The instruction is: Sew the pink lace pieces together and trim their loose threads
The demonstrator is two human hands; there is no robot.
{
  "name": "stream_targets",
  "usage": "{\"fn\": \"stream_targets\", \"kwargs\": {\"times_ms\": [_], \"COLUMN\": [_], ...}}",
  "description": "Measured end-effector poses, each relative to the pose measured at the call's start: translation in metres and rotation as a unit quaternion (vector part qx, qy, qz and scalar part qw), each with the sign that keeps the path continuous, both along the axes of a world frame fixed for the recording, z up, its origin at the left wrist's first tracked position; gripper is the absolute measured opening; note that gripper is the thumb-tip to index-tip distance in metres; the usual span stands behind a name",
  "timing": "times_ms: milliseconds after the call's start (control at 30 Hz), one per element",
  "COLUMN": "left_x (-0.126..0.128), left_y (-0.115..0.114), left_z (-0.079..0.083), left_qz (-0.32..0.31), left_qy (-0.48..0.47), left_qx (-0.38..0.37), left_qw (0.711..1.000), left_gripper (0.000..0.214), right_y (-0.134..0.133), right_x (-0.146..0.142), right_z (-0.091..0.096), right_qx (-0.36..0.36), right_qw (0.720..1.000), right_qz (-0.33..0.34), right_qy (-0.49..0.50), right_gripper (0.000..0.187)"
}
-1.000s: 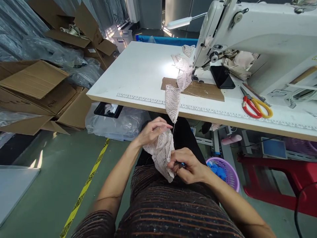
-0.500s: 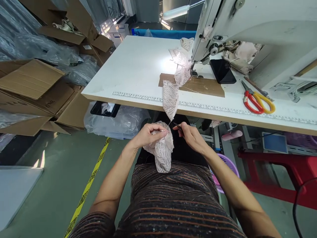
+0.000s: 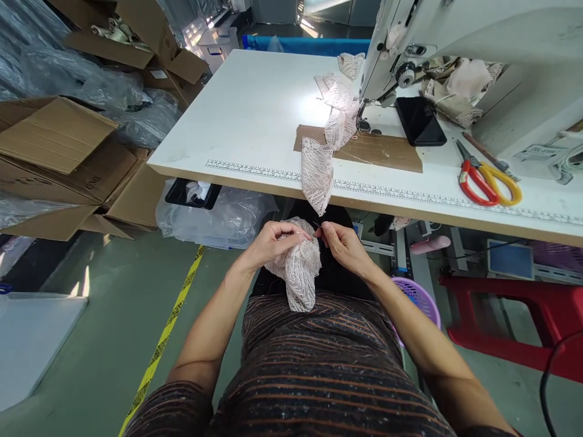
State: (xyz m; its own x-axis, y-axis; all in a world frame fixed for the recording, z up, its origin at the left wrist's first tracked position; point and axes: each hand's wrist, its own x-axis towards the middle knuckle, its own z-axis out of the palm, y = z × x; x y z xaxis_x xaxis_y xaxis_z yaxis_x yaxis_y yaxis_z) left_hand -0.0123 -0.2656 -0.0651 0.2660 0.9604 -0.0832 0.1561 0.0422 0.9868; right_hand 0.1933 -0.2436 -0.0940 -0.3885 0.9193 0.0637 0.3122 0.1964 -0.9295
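Note:
Over my lap, my left hand (image 3: 273, 243) is closed on a bunched piece of pale pink lace (image 3: 298, 273). My right hand (image 3: 344, 243) is closed on a small dark thread snip whose tip (image 3: 317, 226) touches the top of that lace. Just above, a chain of more lace pieces (image 3: 319, 170) hangs over the front edge of the white table (image 3: 255, 121) and runs back to the needle of the white sewing machine (image 3: 455, 36).
Red and yellow scissors (image 3: 489, 182), a black phone (image 3: 419, 121) and a brown card strip (image 3: 378, 152) lie on the table. A purple basket (image 3: 421, 300) and a red stool (image 3: 514, 328) stand lower right. Cardboard boxes (image 3: 68, 164) and plastic bags (image 3: 223, 218) are at left.
My right hand rose from the lower lace edge to its top beside my left hand, bringing the snip there. The lace piece in my hands now hangs apart from the chain above.

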Motion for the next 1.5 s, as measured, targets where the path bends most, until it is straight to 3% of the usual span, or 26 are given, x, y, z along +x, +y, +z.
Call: {"fn": "stream_targets", "kwargs": {"times_ms": [100,300,533,933,1100,1267,1400,1500], "left_x": [0.0,-0.005,-0.007,-0.007,-0.004,-0.001,-0.012,-0.024], "left_y": [0.001,0.005,0.008,0.013,0.014,0.013,0.011,0.011], "left_z": [0.001,0.007,0.006,0.004,0.003,0.004,-0.005,-0.017], "left_qz": [-0.006,-0.058,-0.068,-0.069,-0.06,-0.051,-0.047,-0.042], "left_qy": [-0.028,-0.044,-0.073,-0.106,-0.093,-0.123,-0.057,0.066], "left_qx": [-0.013,-0.076,-0.118,-0.101,-0.09,-0.088,-0.025,0.03], "left_qw": [1.0,0.994,0.988,0.987,0.99,0.987,0.997,0.996], "left_gripper": [0.021,0.024,0.023,0.02,0.02,0.026,0.046,0.06], "right_y": [-0.007,0.0,0.007,0.008,0.003,-0.014,-0.019,-0.013], "right_x": [0.0,-0.006,-0.009,-0.01,-0.013,-0.018,0.004,0.032], "right_z": [0.003,0.019,0.021,0.012,0.004,0.006,0.016,0.024], "right_qx": [-0.007,0.046,0.043,0.015,0.009,-0.071,-0.138,-0.12], "right_qw": [0.999,0.99,0.986,0.988,0.993,0.983,0.976,0.974], "right_qz": [0.045,0.132,0.163,0.146,0.079,0.081,0.037,-0.04], "right_qy": [-0.006,-0.016,-0.002,0.04,0.087,0.151,0.164,0.189], "right_gripper": [0.063,0.06,0.061,0.061,0.057,0.052,0.047,0.041]}}
